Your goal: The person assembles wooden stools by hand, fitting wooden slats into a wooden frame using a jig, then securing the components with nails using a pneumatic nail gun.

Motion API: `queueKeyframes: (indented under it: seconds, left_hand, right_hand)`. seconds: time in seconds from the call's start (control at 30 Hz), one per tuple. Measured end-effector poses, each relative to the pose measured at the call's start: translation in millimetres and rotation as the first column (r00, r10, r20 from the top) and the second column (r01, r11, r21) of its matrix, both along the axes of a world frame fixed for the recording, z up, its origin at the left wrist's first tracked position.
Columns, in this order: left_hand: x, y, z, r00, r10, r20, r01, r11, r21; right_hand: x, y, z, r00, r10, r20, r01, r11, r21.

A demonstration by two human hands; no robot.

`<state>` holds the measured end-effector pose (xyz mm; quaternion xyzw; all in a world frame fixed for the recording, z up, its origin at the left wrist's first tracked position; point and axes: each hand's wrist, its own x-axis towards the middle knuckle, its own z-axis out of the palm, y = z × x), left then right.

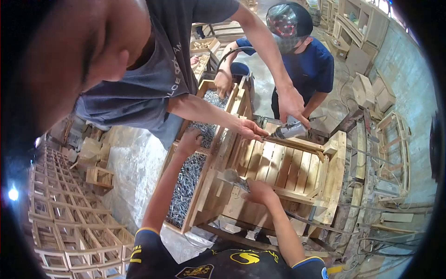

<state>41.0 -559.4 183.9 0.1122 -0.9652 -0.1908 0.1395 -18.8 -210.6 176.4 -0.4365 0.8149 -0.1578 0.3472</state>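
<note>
My left hand [189,142] reaches over the edge of a wooden bin full of loose metal screws [186,188]. Its fingers curl down at the screws in a further compartment, and what they hold is hidden. In my right hand [261,192] is a grey power screwdriver [234,177], its head pointing left over the near side of a slatted wooden frame [303,170]. Across from me, a co-worker's hand [291,103] grips another power screwdriver [291,130], while that person's other hand [252,130] is at its tip on the frame's far rail.
Another person in a cap [289,23] has a hand [224,83] in the far screw compartment. A blue bucket [240,69] stands behind the bin. Stacked wooden frames [69,218] fill the left side. Hoses and a metal-railed bench [355,179] lie at right.
</note>
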Motion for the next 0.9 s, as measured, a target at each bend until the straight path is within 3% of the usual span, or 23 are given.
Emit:
queueKeyframes:
  seconds: [0.1, 0.2, 0.23, 0.33, 0.4, 0.43, 0.53, 0.57, 0.63, 0.67, 0.73, 0.77, 0.8, 0.9]
  left_hand:
    - [-30, -34, -34, 0.953, -0.133, 0.273, 0.189, 0.964, -0.189]
    - [-48, -49, -44, 0.837, -0.205, 0.508, 0.338, 0.923, -0.185]
    - [-53, -53, -50, 0.791, -0.22, 0.571, 0.382, 0.906, -0.181]
    - [-52, -57, -46, 0.746, -0.293, 0.598, 0.364, 0.931, 0.001]
    - [-50, -59, -44, 0.801, -0.386, 0.457, 0.406, 0.912, 0.058]
    - [-50, -59, -44, 0.822, -0.425, 0.379, 0.426, 0.901, 0.085]
    - [-54, -63, -40, 0.92, -0.315, 0.234, 0.259, 0.935, 0.242]
    - [-53, -64, -36, 0.93, -0.291, 0.225, 0.151, 0.859, 0.489]
    - [-49, -63, -26, 0.949, -0.213, 0.231, -0.092, 0.514, 0.853]
    - [-46, -59, -27, 0.974, -0.121, 0.19, -0.135, 0.364, 0.922]
    - [-44, -68, -32, 0.981, -0.159, 0.115, -0.101, 0.093, 0.991]
    - [-45, -72, -36, 0.982, -0.175, 0.07, -0.079, -0.047, 0.996]
    - [-45, -73, -41, 0.992, -0.098, 0.084, -0.094, -0.11, 0.989]
    - [-46, -67, -32, 0.985, 0.006, 0.173, -0.171, -0.11, 0.979]
  right_hand:
    - [-2, -5, -11, 0.982, -0.045, 0.181, 0.05, 0.999, -0.018]
    - [-1, -14, 6, 0.904, -0.189, 0.383, 0.264, 0.952, -0.152]
    - [-7, -20, 14, 0.885, -0.226, 0.408, 0.284, 0.955, -0.088]
    - [-8, -43, 30, 0.841, -0.299, 0.451, 0.276, 0.954, 0.118]
    - [-8, -51, 36, 0.864, -0.309, 0.397, 0.215, 0.94, 0.265]
    - [-4, -50, 31, 0.879, -0.3, 0.372, 0.234, 0.949, 0.212]
    - [10, -40, 22, 0.933, -0.273, 0.237, 0.268, 0.962, 0.052]
    - [17, -29, 36, 0.953, -0.257, 0.162, 0.259, 0.966, 0.008]
    - [34, -6, 65, 0.948, -0.297, 0.115, 0.304, 0.952, -0.042]
    - [41, 7, 78, 0.922, -0.361, 0.139, 0.37, 0.928, -0.049]
    - [62, 34, 90, 0.838, -0.505, 0.207, 0.538, 0.827, -0.162]
    - [76, 50, 83, 0.808, -0.57, 0.151, 0.59, 0.777, -0.222]
    - [85, 63, 78, 0.767, -0.634, 0.098, 0.632, 0.72, -0.285]
    - [100, 104, 119, 0.703, -0.711, 0.011, 0.704, 0.695, -0.145]
